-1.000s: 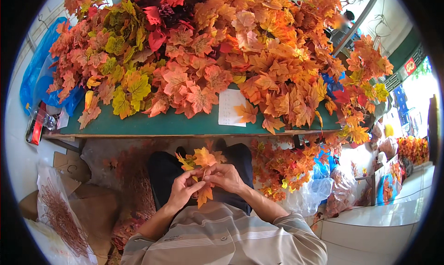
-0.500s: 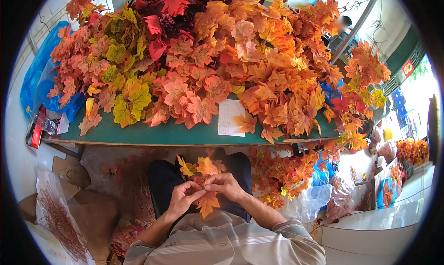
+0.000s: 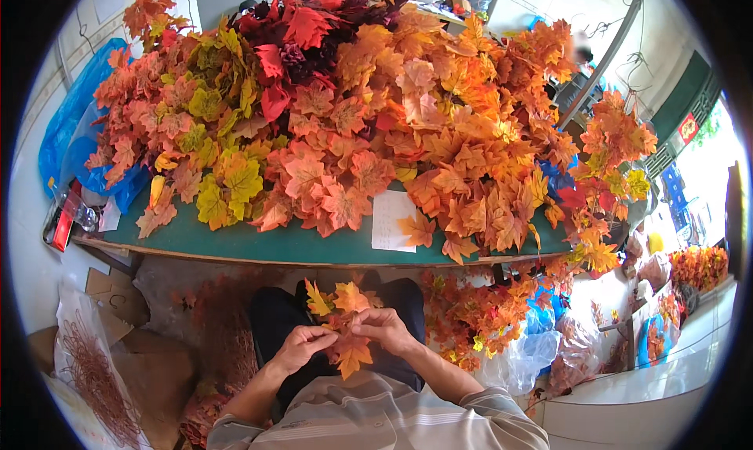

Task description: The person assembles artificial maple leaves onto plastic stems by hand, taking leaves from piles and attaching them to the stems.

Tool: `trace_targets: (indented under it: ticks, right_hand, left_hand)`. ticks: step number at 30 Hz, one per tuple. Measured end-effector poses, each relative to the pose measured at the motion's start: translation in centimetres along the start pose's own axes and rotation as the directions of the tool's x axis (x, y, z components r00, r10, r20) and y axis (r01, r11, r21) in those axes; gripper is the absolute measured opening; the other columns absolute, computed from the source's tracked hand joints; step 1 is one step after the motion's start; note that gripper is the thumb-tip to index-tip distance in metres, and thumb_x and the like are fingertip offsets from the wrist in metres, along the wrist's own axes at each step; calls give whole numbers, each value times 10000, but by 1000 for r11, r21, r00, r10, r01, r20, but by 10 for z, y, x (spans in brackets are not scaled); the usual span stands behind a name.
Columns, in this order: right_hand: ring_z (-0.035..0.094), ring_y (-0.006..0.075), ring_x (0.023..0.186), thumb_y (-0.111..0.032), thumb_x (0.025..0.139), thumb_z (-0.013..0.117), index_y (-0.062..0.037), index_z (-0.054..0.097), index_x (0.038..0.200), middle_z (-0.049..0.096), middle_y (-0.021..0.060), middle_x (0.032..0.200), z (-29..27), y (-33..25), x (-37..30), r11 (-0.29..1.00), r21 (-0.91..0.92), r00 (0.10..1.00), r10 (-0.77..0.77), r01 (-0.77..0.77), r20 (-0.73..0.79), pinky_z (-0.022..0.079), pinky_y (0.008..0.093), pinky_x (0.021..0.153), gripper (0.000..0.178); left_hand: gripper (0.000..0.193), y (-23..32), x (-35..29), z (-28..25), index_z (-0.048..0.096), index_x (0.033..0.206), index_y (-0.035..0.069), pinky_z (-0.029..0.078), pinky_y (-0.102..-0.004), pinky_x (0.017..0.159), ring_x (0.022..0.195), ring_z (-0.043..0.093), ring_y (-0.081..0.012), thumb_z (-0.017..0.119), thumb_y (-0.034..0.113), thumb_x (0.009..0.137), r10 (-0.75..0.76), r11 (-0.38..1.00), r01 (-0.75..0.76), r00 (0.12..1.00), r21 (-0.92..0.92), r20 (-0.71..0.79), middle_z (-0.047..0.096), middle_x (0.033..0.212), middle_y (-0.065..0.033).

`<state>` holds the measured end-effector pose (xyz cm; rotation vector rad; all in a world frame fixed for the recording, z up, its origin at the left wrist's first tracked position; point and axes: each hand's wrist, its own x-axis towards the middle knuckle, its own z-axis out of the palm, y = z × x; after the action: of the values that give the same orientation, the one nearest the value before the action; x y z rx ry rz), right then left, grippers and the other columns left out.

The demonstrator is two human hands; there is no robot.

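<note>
Leaf spray: a small spray of orange and yellow maple-shaped artificial leaves (image 3: 350, 297) is between the two hands, over the lap of the dark trousers (image 3: 274, 318); one orange leaf points to its 6 o'clock.
Left hand: the left hand (image 3: 303, 346) is at the spray's 8 o'clock, thumb and fingertips together beside the leaves; whether they pinch anything thin, I cannot tell.
Right hand: the right hand (image 3: 384, 330) is at the spray's 3 o'clock, thumb and fingers pinching its middle.
Surface: a green-topped surface with a wooden edge (image 3: 314, 246) stretches across 12 o'clock, beyond the knees.
Heap: a broad pile of salmon, orange, yellow-green and dark-red artificial leaves (image 3: 345, 179) covers much of it.
Paper: a white rectangular sheet (image 3: 391, 224) lies at the spray's 1 o'clock, an orange leaf overlapping its right side.
Bag: a crumpled blue plastic bag (image 3: 67, 140) sits at 10 o'clock.
Box: a brown cardboard box (image 3: 157, 379) stands at 8 o'clock.
</note>
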<state>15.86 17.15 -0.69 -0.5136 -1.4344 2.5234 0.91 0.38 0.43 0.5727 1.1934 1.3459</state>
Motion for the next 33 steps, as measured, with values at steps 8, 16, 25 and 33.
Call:
trace_targets:
  ticks: [8,16,25,33]
  right_hand:
    - [596,94,788,-27,864,638,-15,645,935,659,28,917,9,-8,-1,991,124,990,-63,47,124,489,236,712,72]
    - [591,161,741,-34,778,701,-21,647,868,645,50,825,21,-30,9,601,-667,850,-519,440,92,470,284,654,106]
    - [604,259,767,0,679,749,4,628,833,643,107,843,23,-18,23,242,-834,718,-654,495,237,479,331,675,196]
    - [582,220,949,-144,846,639,24,653,1013,638,148,1031,40,-80,-5,774,-542,936,-344,329,77,439,328,857,237]
  left_hand:
    - [217,25,-3,-7,637,1058,-47,498,-242,578,621,612,-154,544,100,929,-134,866,271,935,-420,328,639,745,-96]
    - [221,36,-6,13,619,1042,-44,527,-283,575,616,639,-189,512,123,945,-196,784,313,944,-537,264,655,788,-130]
    - [195,16,-1,4,611,1050,14,533,-309,585,678,680,-229,524,150,941,-179,839,229,973,-494,147,684,878,-142]
    - [196,-5,-11,5,588,1073,10,527,-291,608,691,653,-184,507,129,939,-191,781,116,980,-614,-58,672,889,-116]
